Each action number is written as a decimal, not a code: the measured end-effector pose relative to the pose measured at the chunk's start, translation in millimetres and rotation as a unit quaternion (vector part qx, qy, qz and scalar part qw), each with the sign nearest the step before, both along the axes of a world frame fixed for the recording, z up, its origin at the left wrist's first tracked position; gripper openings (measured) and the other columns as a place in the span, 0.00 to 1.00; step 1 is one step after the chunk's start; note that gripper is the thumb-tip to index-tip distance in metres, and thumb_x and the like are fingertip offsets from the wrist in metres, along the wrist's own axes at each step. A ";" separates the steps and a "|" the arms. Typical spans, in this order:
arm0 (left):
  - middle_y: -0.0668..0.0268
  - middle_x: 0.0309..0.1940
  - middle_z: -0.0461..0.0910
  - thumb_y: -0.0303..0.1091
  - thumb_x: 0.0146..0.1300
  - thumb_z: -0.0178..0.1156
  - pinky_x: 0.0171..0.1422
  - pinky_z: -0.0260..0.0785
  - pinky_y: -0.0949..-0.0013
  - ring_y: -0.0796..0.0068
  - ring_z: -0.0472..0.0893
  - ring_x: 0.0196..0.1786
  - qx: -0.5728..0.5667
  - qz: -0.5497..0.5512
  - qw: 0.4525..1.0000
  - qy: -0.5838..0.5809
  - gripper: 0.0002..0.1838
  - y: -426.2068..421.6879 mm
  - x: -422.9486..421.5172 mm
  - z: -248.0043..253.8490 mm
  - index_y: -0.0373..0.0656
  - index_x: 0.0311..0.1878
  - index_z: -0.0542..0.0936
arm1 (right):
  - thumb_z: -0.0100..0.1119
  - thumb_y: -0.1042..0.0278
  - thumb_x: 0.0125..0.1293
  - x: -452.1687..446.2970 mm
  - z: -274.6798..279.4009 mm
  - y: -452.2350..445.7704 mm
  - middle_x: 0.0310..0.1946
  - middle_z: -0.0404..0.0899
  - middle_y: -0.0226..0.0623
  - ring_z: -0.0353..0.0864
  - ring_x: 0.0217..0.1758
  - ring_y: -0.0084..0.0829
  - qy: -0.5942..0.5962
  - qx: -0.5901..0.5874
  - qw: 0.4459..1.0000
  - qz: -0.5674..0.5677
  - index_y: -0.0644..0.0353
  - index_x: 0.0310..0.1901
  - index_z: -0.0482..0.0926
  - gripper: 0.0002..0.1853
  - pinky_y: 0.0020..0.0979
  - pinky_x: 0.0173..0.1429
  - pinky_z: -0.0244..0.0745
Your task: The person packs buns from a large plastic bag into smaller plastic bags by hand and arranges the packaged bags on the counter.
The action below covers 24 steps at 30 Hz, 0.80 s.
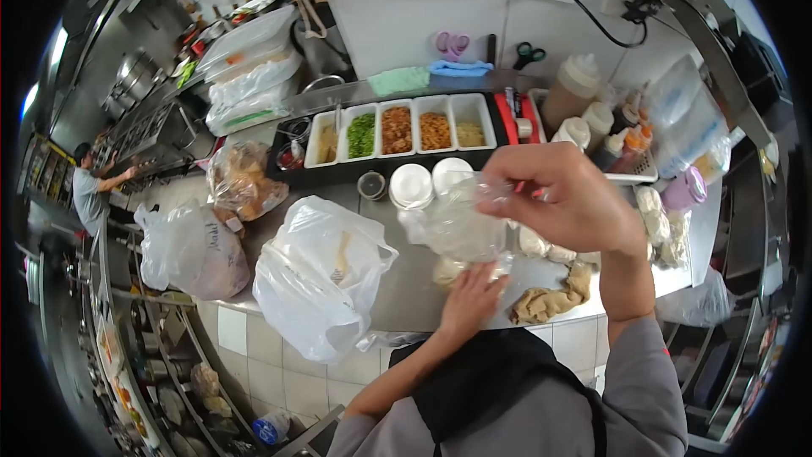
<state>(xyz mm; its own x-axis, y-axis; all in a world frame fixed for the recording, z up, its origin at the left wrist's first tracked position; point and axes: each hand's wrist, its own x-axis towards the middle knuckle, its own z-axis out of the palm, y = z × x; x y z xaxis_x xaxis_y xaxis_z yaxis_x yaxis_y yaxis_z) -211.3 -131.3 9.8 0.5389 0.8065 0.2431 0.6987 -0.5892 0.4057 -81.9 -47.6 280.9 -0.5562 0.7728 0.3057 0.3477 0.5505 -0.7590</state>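
Note:
My right hand (pixel 558 195) is raised over the counter, its fingers pinched on the top of a clear plastic bag (pixel 465 224). The bag hangs down to the left of that hand, in front of two white lidded cups (pixel 412 185). Lower down, my left hand (pixel 474 300) lies with its fingers on the pale contents (pixel 448 272) at the bag's bottom. Whether those fingers grip anything is hard to see. A crumpled brown cloth (pixel 554 294) rests to the right of my left hand.
A large white plastic bag (pixel 317 271) lies at left on the counter (pixel 385 288), beside a tied bag (pixel 199 250). Behind stand food trays (pixel 396 129) and squeeze bottles (pixel 575 89). Wrapped pale bundles (pixel 653 216) are at right. Another person (pixel 89 195) stands far left.

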 end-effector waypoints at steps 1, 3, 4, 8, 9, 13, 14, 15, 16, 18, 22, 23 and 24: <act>0.59 0.64 0.65 0.34 0.52 0.61 0.67 0.56 0.52 0.57 0.62 0.69 -0.007 0.014 1.000 0.011 0.26 -2.0 -9.5 0.6 0.51 0.58 0.72 | 0.61 0.71 0.63 14.9 -5.1 -3.9 0.24 0.76 0.32 0.72 0.27 0.19 0.006 -0.033 0.999 -0.017 0.65 0.33 0.77 0.07 0.24 0.31 0.69; 0.60 0.64 0.65 0.33 0.51 0.61 0.67 0.55 0.50 0.57 0.62 0.69 0.002 0.057 0.998 0.031 0.27 3.7 -30.4 2.7 0.51 0.58 0.73 | 0.59 0.69 0.65 38.0 -23.3 -8.8 0.23 0.76 0.33 0.75 0.27 0.21 0.021 -0.095 0.994 -0.050 0.65 0.33 0.76 0.07 0.25 0.33 0.70; 0.60 0.64 0.65 0.33 0.50 0.61 0.67 0.55 0.50 0.56 0.61 0.69 0.016 0.087 0.995 0.039 0.28 6.7 -41.2 3.8 0.51 0.58 0.72 | 0.59 0.69 0.65 44.6 -35.6 -11.1 0.24 0.77 0.33 0.75 0.27 0.21 0.018 -0.141 0.988 -0.057 0.65 0.34 0.76 0.08 0.25 0.33 0.70; 0.59 0.64 0.65 0.30 0.52 0.60 0.67 0.54 0.50 0.57 0.63 0.67 0.019 0.147 0.989 0.004 0.28 21.0 -59.2 31.5 0.50 0.60 0.72 | 0.57 0.69 0.66 56.9 -119.6 -12.4 0.27 0.78 0.32 0.77 0.31 0.20 0.052 -0.261 0.963 -0.047 0.66 0.39 0.76 0.08 0.25 0.36 0.71; 0.59 0.63 0.66 0.29 0.52 0.60 0.67 0.54 0.50 0.57 0.64 0.66 -0.008 0.139 0.988 -0.060 0.27 22.1 -58.6 37.4 0.49 0.59 0.73 | 0.57 0.69 0.66 59.4 -143.4 -14.8 0.28 0.78 0.33 0.77 0.32 0.20 0.071 -0.278 0.957 -0.039 0.65 0.40 0.77 0.08 0.25 0.37 0.72; 0.61 0.55 0.75 0.27 0.55 0.59 0.59 0.65 0.59 0.61 0.74 0.56 -0.039 0.154 0.955 -0.251 0.21 11.0 -47.2 55.4 0.46 0.54 0.77 | 0.59 0.70 0.63 74.6 -192.3 -52.0 0.42 0.79 0.37 0.80 0.43 0.28 0.124 -0.246 0.951 -0.142 0.61 0.50 0.78 0.13 0.29 0.45 0.75; 0.62 0.52 0.76 0.26 0.56 0.59 0.55 0.68 0.63 0.63 0.76 0.53 -0.029 0.127 0.956 -0.263 0.19 1.8 -43.1 57.5 0.46 0.53 0.77 | 0.59 0.73 0.60 82.0 -202.1 -70.0 0.43 0.78 0.38 0.79 0.43 0.34 0.026 -0.165 0.963 -0.213 0.61 0.50 0.78 0.15 0.32 0.46 0.75; 0.63 0.50 0.77 0.25 0.57 0.58 0.51 0.70 0.67 0.64 0.78 0.50 -0.020 0.100 0.956 -0.275 0.18 -13.7 -38.4 57.0 0.46 0.52 0.78 | 0.60 0.76 0.57 91.5 -212.4 -88.5 0.44 0.78 0.39 0.79 0.43 0.39 -0.072 -0.081 0.955 -0.277 0.60 0.50 0.78 0.17 0.34 0.46 0.75; 0.64 0.48 0.79 0.25 0.57 0.58 0.47 0.73 0.71 0.65 0.79 0.47 -0.010 0.074 0.955 -0.286 0.17 -24.0 -31.1 54.3 0.45 0.51 0.79 | 0.60 0.77 0.55 98.5 -219.3 -106.8 0.43 0.77 0.41 0.79 0.42 0.41 -0.122 -0.040 0.952 -0.277 0.61 0.50 0.78 0.18 0.34 0.47 0.75; 0.65 0.49 0.78 0.23 0.57 0.58 0.40 0.75 0.76 0.69 0.80 0.44 -0.066 -0.094 0.955 -0.273 0.18 -36.5 -4.7 38.9 0.44 0.52 0.78 | 0.61 0.79 0.51 111.3 -228.9 -136.9 0.42 0.76 0.45 0.77 0.41 0.45 -0.223 0.036 0.938 -0.264 0.62 0.49 0.79 0.20 0.35 0.47 0.74; 0.62 0.51 0.75 0.25 0.59 0.55 0.43 0.75 0.68 0.65 0.80 0.46 -0.009 -0.118 0.990 -0.078 0.20 -37.3 59.6 -2.8 0.42 0.56 0.75 | 0.61 0.78 0.49 126.0 -266.3 -143.4 0.38 0.77 0.44 0.77 0.40 0.45 -0.144 -0.015 0.937 -0.318 0.61 0.44 0.80 0.17 0.38 0.43 0.72; 0.61 0.52 0.74 0.26 0.59 0.55 0.45 0.75 0.66 0.64 0.79 0.49 0.025 -0.081 0.996 -0.013 0.21 -34.0 66.1 -13.4 0.43 0.57 0.74 | 0.61 0.78 0.49 128.4 -269.8 -141.4 0.38 0.77 0.45 0.77 0.40 0.45 -0.133 -0.041 0.934 -0.330 0.61 0.43 0.80 0.16 0.39 0.42 0.72; 0.60 0.55 0.72 0.27 0.59 0.55 0.48 0.74 0.65 0.62 0.77 0.52 -0.026 -0.114 0.993 0.017 0.22 -24.7 70.1 -24.7 0.43 0.59 0.73 | 0.61 0.78 0.50 130.8 -270.6 -137.3 0.37 0.77 0.45 0.77 0.41 0.45 -0.120 -0.066 0.930 -0.341 0.62 0.42 0.80 0.15 0.40 0.42 0.71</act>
